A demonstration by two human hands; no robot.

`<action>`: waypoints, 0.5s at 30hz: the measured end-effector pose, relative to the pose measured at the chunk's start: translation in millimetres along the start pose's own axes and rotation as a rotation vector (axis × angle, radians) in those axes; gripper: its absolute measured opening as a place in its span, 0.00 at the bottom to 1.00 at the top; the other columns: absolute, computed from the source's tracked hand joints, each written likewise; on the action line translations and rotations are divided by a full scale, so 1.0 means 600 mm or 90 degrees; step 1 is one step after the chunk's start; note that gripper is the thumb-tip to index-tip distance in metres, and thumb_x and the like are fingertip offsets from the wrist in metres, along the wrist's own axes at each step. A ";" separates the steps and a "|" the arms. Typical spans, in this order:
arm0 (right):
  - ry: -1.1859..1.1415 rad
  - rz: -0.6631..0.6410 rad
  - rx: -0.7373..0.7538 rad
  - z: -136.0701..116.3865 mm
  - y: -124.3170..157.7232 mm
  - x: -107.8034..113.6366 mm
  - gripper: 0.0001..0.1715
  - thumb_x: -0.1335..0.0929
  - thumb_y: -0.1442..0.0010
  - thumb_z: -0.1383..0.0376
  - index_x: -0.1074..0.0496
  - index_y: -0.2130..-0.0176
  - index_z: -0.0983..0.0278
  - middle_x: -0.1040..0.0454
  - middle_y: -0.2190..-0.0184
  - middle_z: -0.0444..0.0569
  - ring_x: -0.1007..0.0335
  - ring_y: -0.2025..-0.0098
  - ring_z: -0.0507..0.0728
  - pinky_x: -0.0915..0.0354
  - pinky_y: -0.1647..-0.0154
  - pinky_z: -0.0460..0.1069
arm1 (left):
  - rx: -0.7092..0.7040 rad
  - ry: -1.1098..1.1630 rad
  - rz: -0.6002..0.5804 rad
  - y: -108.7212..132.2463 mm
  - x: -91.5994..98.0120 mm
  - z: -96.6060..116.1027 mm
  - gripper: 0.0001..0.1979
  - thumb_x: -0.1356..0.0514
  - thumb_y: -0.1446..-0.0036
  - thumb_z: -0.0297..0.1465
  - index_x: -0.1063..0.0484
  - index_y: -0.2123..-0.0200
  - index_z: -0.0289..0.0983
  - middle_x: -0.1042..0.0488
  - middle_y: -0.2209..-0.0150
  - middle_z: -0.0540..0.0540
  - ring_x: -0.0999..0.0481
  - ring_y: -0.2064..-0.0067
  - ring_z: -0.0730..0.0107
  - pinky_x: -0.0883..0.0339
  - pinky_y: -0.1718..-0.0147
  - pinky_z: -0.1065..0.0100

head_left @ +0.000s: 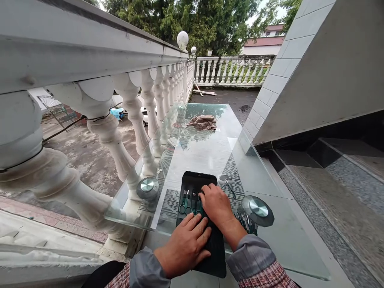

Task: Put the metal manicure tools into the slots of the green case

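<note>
In the head view, your black case lies open on the glass bench. Your left hand rests spread over its lower part, probably steadying it; your right hand curls over the tools, its pinch, if any, impossible to tell.

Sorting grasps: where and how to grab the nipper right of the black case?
Likely the nipper by its handles, from above and the right: they extend toward the near side, clear of the metal head, while the right hand and black case crowd its left.
</note>
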State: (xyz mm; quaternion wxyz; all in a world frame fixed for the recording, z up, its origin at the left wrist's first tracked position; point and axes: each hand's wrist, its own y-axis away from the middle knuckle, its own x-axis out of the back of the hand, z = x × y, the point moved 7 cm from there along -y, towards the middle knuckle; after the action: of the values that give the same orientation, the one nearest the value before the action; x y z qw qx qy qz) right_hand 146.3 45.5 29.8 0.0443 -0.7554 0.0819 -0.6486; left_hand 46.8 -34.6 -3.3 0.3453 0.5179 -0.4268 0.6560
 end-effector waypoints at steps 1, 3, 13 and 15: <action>0.003 -0.007 -0.005 0.000 -0.001 -0.001 0.09 0.38 0.40 0.65 0.29 0.64 0.65 0.29 0.65 0.55 0.32 0.61 0.60 0.41 0.64 0.51 | 0.001 0.000 0.000 0.001 0.000 0.000 0.27 0.47 0.40 0.44 0.40 0.43 0.33 0.38 0.42 0.38 0.40 0.40 0.52 0.47 0.42 0.52; 0.004 -0.019 -0.015 0.002 -0.003 -0.002 0.09 0.38 0.40 0.65 0.29 0.63 0.64 0.28 0.65 0.55 0.31 0.62 0.60 0.41 0.66 0.51 | 0.004 0.001 0.003 0.002 -0.001 0.000 0.27 0.46 0.40 0.43 0.41 0.43 0.33 0.38 0.42 0.38 0.41 0.40 0.53 0.48 0.42 0.53; -0.133 0.014 -0.088 0.023 -0.019 -0.019 0.12 0.37 0.48 0.69 0.27 0.63 0.63 0.25 0.67 0.49 0.29 0.65 0.56 0.42 0.67 0.48 | 0.007 0.003 0.034 0.006 0.006 0.004 0.25 0.47 0.39 0.43 0.39 0.44 0.34 0.37 0.43 0.38 0.40 0.41 0.53 0.46 0.42 0.53; -0.175 0.031 -0.113 0.029 -0.023 -0.020 0.13 0.37 0.49 0.69 0.27 0.64 0.63 0.24 0.68 0.49 0.29 0.66 0.56 0.42 0.67 0.48 | 0.008 0.002 0.037 0.007 0.008 0.005 0.25 0.46 0.40 0.43 0.39 0.44 0.34 0.36 0.43 0.38 0.39 0.41 0.53 0.46 0.42 0.53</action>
State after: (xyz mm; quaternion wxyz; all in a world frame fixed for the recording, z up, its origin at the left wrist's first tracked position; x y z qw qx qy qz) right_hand 162.9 60.3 17.7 0.0040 -0.8357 0.1501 -0.5283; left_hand 43.0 -38.8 1.0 0.3232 0.5065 -0.4371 0.6693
